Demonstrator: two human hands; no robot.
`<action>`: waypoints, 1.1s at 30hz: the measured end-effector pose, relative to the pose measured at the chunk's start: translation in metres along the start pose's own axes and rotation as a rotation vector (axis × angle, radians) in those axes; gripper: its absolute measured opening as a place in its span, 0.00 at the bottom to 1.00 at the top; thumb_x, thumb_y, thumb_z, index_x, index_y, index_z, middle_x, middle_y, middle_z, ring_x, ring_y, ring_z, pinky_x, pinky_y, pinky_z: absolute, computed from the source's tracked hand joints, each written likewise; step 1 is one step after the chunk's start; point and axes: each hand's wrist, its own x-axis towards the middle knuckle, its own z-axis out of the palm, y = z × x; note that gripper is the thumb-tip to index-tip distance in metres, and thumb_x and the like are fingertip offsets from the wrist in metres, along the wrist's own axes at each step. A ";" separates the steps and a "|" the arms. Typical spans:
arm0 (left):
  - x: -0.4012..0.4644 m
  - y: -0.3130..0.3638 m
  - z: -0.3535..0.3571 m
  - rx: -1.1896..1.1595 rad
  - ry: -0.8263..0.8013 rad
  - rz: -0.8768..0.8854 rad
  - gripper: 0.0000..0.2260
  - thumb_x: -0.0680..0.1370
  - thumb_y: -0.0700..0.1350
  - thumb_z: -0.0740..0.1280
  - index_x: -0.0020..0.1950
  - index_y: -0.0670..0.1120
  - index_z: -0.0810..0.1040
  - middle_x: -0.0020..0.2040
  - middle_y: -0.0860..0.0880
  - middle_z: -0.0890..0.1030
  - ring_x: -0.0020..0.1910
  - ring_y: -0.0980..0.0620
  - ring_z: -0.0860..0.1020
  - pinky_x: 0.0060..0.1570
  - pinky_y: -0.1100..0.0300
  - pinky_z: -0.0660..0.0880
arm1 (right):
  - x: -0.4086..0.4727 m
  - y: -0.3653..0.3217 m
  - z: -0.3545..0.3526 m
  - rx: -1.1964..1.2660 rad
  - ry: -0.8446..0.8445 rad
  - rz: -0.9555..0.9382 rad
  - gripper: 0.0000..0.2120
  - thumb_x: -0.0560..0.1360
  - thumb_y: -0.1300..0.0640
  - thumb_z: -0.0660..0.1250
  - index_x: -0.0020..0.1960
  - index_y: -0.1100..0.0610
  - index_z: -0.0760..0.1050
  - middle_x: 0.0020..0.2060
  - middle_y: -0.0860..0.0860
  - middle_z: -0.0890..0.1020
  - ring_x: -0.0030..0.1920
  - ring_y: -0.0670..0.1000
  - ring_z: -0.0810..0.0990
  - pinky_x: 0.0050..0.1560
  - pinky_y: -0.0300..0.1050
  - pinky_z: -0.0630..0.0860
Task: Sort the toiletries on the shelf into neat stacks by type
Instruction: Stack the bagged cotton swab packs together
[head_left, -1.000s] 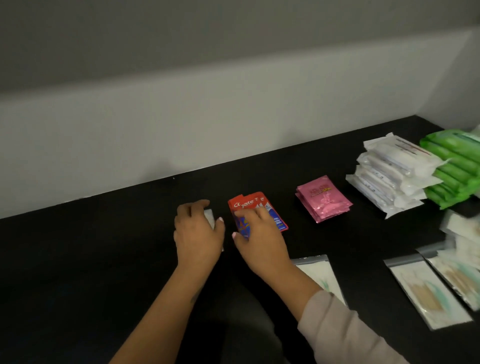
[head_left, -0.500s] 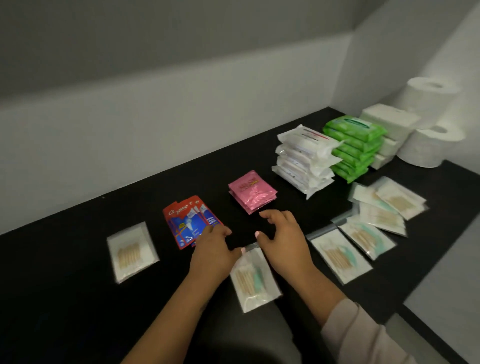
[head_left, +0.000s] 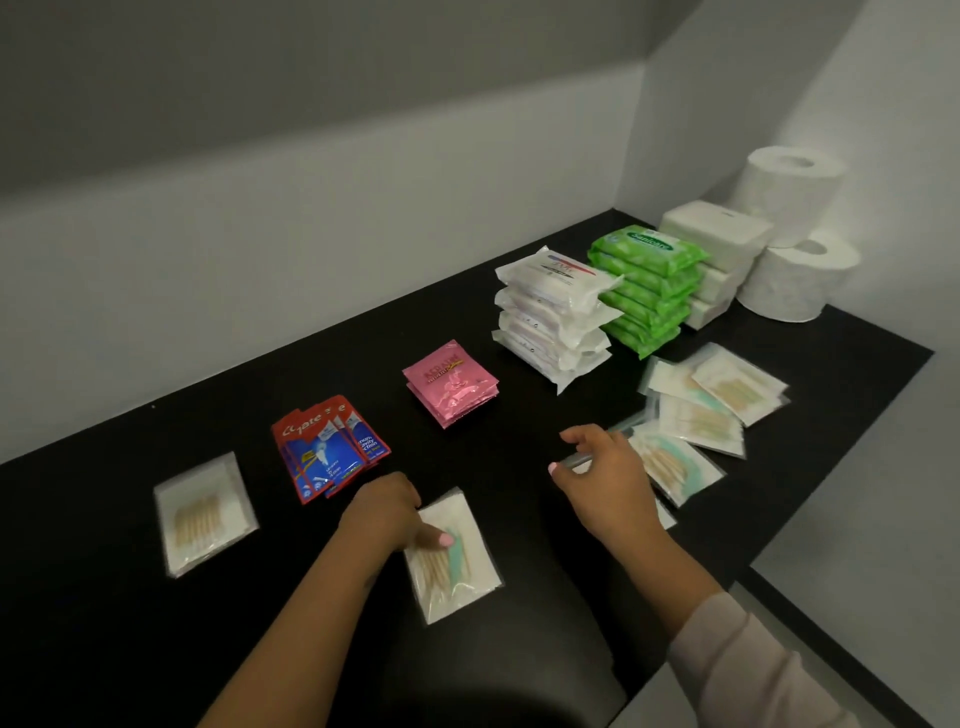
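A clear plastic pouch of toothpicks (head_left: 203, 512) is lying flat at the far left of the black shelf (head_left: 78, 597), its long side running roughly toward the wall, with a bundle of pale wooden sticks showing through the glossy film. Just to its right, a small fanned stack of red and blue toothpaste sachets (head_left: 328, 447) is resting, their printed tops pointing toward the wall and tilting slightly left.

The left hand (head_left: 387, 512) is pressing down on a second clear pouch (head_left: 453, 556) near the front edge, with one pink-nailed finger lying on the film; this pouch is holding wooden sticks plus a mint-green piece, and its long axis is running front to back, leaning a little left. Behind it, a neat stack of square pink foil sachets (head_left: 451, 383) is sitting apart.

The right hand (head_left: 602, 473) is hovering with fingers loosely curled, reaching into a loose, overlapping scatter of similar clear pouches (head_left: 701, 415); whether it is gripping one cannot be told. Farther back, crinkly white wrapped packs (head_left: 556, 312) are standing in a tall stack, touching a stack of bright green wipe packs (head_left: 647, 286). Beside those, boxy white tissue packs (head_left: 719, 249) and two soft white toilet rolls (head_left: 795, 234) are filling the corner.
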 end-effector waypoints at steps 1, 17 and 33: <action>-0.003 -0.002 -0.001 0.026 -0.036 0.005 0.29 0.66 0.54 0.77 0.62 0.45 0.73 0.58 0.48 0.77 0.58 0.50 0.75 0.60 0.55 0.73 | -0.001 0.005 -0.003 -0.032 0.002 0.038 0.18 0.71 0.52 0.71 0.60 0.49 0.74 0.57 0.52 0.75 0.60 0.53 0.73 0.58 0.49 0.72; -0.006 0.007 0.007 -0.353 -0.120 0.116 0.19 0.65 0.46 0.79 0.46 0.47 0.71 0.52 0.45 0.80 0.50 0.48 0.80 0.45 0.56 0.80 | -0.008 0.035 -0.017 -0.392 -0.253 0.484 0.35 0.64 0.45 0.77 0.64 0.55 0.65 0.63 0.55 0.73 0.66 0.58 0.68 0.64 0.54 0.65; -0.005 0.026 -0.003 -1.045 -0.177 0.174 0.12 0.74 0.34 0.69 0.54 0.44 0.72 0.52 0.43 0.80 0.48 0.47 0.82 0.43 0.56 0.81 | -0.012 -0.005 -0.016 0.594 -0.430 0.322 0.09 0.77 0.59 0.65 0.56 0.57 0.75 0.53 0.54 0.82 0.50 0.50 0.82 0.43 0.41 0.76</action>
